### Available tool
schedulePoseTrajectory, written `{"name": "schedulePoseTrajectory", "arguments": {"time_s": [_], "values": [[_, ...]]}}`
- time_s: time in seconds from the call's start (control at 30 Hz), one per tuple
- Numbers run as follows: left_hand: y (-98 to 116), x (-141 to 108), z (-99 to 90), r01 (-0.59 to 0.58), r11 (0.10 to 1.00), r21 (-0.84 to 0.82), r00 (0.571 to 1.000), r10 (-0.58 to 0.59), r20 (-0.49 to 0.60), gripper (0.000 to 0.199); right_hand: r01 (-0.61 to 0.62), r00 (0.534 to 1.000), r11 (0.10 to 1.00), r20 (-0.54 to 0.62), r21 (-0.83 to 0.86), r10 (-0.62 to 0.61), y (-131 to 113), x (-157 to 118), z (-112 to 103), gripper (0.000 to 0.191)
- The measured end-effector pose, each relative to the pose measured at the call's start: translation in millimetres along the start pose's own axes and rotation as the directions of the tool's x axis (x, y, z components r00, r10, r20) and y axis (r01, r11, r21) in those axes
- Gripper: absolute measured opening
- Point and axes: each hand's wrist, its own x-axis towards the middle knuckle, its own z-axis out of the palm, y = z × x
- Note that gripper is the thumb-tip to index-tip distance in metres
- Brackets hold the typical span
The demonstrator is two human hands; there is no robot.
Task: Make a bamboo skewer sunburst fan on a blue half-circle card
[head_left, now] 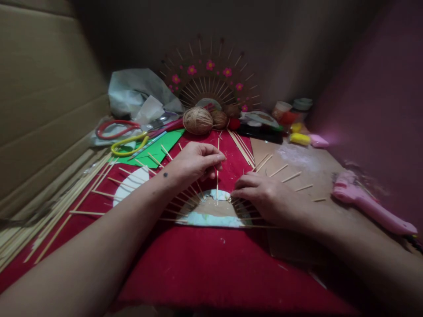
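Note:
A half-round cardboard base (216,209), edged with pale blue paper, lies on the red cloth with thin wooden sticks fanning out from it. My left hand (201,162) is over the upright middle stick (217,182), its fingers curled together across it. Whatever those fingertips may pinch is too small to make out. At the base's right edge rests my right hand (259,191), fingers bent and closed near the stick ends there. The fingers hide that part of the base and any thing between them. Left-hand sticks (127,178) fan out beneath my left forearm.
Behind stand a finished-looking stick fan with pink flowers (210,65) and a twine ball (198,120). Scissors with red and yellow handles (130,143) lie on green paper (168,143). Loose sticks (66,207) line the left; a pink glue gun (370,202) lies right.

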Motion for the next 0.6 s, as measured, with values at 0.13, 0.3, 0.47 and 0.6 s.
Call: {"name": "schedulePoseTrajectory", "arguments": {"time_s": [0.13, 0.3, 0.47, 0.6], "values": [[0.2, -0.7, -0.4, 0.000, 1.000, 0.015, 1.000, 0.000, -0.008, 0.018, 0.004, 1.000, 1.000, -0.003, 0.003, -0.004, 0.7, -1.0, 0.3, 0.030], [-0.1, -1.1, -0.3, -0.004, 1.000, -0.001, 1.000, 0.004, 0.002, 0.017, 0.008, 1.000, 1.000, 0.018, -0.013, -0.008, -1.2, 0.1, -0.9, 0.031], [0.9, -0.7, -0.1, -0.002, 1.000, 0.006, 1.000, 0.002, -0.006, 0.017, 0.016, 1.000, 0.999, 0.006, -0.038, -0.015, -2.9, 0.7, -3.1, 0.029], [2.2, -1.1, -0.8, -0.011, 1.000, 0.023, 1.000, 0.011, -0.009, 0.018, -0.014, 0.998, 0.999, -0.067, -0.050, 0.011, -3.0, -1.0, -5.7, 0.028]]}}
